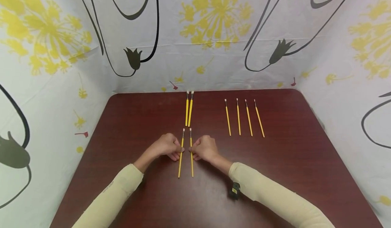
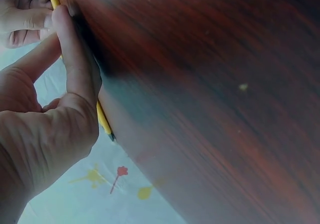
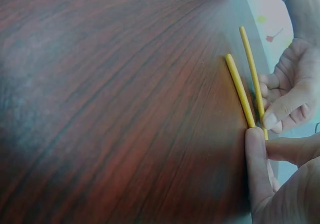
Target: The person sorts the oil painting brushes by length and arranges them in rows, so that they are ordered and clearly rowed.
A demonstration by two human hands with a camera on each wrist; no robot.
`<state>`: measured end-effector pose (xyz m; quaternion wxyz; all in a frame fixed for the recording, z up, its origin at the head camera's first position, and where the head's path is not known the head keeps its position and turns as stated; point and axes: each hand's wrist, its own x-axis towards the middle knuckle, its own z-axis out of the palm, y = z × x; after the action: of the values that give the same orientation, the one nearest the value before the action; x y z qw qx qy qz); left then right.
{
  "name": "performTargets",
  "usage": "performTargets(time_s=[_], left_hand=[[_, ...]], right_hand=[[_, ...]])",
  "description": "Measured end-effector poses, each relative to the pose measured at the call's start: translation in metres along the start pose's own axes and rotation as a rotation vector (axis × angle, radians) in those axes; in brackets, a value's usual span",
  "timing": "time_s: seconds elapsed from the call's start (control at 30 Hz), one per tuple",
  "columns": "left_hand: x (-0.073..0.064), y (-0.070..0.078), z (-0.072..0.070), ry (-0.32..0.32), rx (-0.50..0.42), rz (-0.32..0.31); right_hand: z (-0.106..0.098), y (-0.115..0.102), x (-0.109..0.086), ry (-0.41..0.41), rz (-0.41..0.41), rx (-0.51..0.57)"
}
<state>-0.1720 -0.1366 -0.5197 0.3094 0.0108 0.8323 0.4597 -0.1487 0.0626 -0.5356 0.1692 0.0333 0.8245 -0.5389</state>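
My left hand [image 1: 168,146] pinches a thin yellow paintbrush [image 1: 180,163] between thumb and fingers, its pale bristle end pointing to the far side of the table. Just to the right, my right hand [image 1: 205,148] pinches a second yellow paintbrush [image 1: 192,167] in the same way. The two brushes stand nearly parallel, a small gap apart, over the middle of the table. In the right wrist view, the plain yellow ends of the right brush [image 3: 239,88] and left brush [image 3: 251,66] show side by side. Fingers cover the middle of each brush.
Beyond the hands, two thicker yellow paintbrushes [image 1: 187,112] lie close together near the back edge. A spaced row of several thin paintbrushes [image 1: 238,117] lies to the right on the dark red-brown table [image 1: 146,201]. Flower-patterned white cloth [image 1: 171,34] surrounds the table's back and sides.
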Motion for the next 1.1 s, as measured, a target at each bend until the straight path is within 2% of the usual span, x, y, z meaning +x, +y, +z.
performTargets(time_s=[0.2,1.1], left_hand=[[-0.0004,0.0013,-0.0031,-0.033,-0.052,0.008],[-0.0012,-0.0043,-0.0061,-0.029,-0.082,0.018]], right_hand=[[-0.0013,0.0013,0.0025,-0.002,-0.022,-0.001],[-0.0024,0.0061,0.0021,-0.031,-0.007,0.05]])
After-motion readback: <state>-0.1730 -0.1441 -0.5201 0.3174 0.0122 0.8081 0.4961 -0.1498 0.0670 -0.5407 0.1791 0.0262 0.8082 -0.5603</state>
